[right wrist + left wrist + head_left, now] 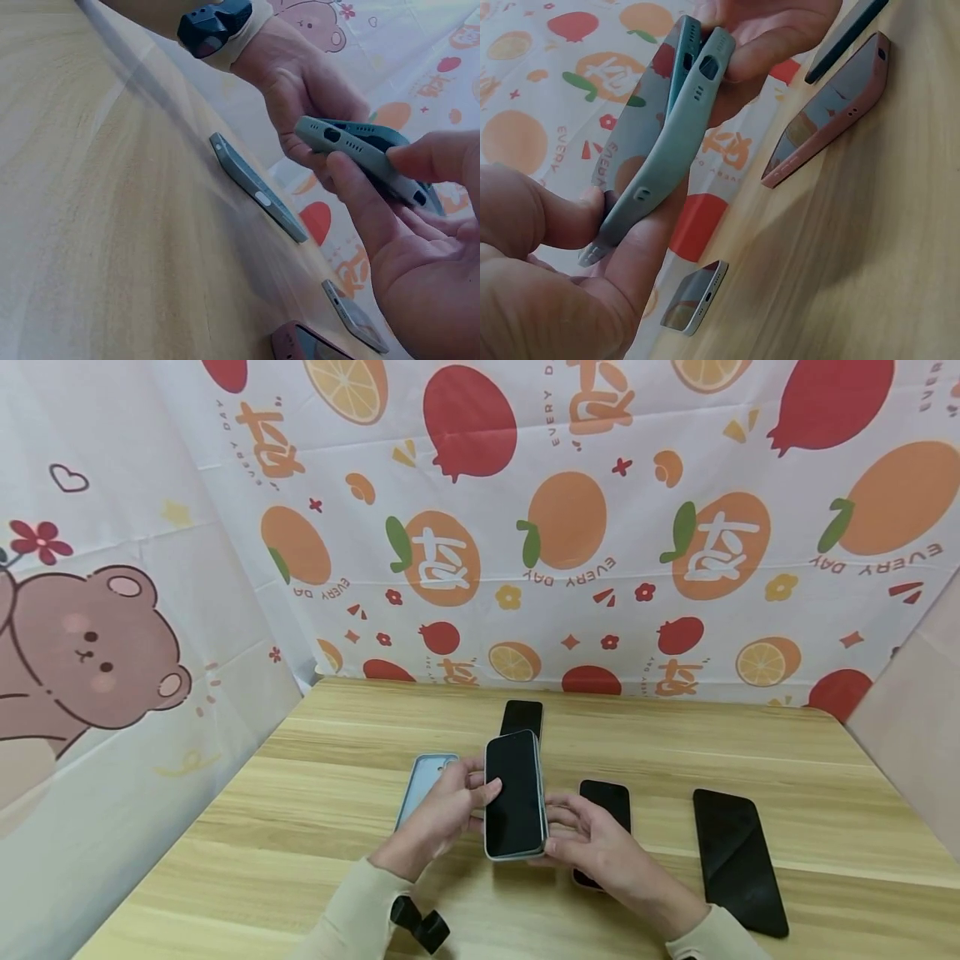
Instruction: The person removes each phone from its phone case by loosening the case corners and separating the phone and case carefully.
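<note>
At 7 o'clock, a black device [431, 933] sits at my left sleeve [363, 902]. My left hand [450, 797] pinches the phone [513, 797], thumb on its screen; my right hand [600, 839] grips the near right corner of its pale green case [679, 139]. They are raised over the surface [262, 827], a gap showing between phone and case at the near end. On that light, streaky wood grain lie a large black slab [738, 860] towards 4 o'clock, a pink-rimmed phone [611, 806] at 3, a pale blue case [422, 781] at 9 and a farther phone [522, 714], partly hidden, at 12. Beyond, bear-printed cloth [97, 652] hangs at 10, fruit-printed cloth [570, 518] at 12.
</note>
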Demonstrator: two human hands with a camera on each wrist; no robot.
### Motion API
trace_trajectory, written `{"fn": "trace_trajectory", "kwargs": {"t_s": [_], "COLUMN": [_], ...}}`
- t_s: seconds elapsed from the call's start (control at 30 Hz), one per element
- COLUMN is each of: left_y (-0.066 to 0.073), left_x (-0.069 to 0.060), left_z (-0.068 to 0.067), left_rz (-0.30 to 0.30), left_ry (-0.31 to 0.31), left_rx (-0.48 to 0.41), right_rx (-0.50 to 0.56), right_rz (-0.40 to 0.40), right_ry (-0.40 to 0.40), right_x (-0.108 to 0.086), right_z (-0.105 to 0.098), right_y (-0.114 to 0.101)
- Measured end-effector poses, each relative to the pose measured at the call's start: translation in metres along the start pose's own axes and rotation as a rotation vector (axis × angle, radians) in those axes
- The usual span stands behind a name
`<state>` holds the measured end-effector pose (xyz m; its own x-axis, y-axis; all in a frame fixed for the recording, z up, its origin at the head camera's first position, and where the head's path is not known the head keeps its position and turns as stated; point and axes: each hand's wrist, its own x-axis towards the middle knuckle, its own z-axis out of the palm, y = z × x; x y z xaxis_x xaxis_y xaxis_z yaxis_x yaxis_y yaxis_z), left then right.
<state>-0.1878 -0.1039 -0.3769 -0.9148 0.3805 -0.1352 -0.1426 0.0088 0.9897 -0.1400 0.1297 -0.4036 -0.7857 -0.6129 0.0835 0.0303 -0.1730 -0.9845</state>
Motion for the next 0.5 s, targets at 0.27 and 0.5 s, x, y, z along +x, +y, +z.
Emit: {"fn": "trace_trajectory", "kwargs": {"t_s": [0.27,0.5], "left_y": [-0.0015,-0.0001], "left_x": [0.0011,0.0012], "left_z": [-0.002,-0.0007], "left_rz": [-0.017,-0.017], "left_ry": [0.045,0.07], "left_rx": [0.033,0.035], "right_rx": [-0.015,-0.009], "right_rz": [-0.044,-0.089], "right_ry": [0.03,0.041], "right_x": [0.0011,0.0014], "right_z": [0.0024,0.0039], "right_y": [-0.0007,0.0023]}}
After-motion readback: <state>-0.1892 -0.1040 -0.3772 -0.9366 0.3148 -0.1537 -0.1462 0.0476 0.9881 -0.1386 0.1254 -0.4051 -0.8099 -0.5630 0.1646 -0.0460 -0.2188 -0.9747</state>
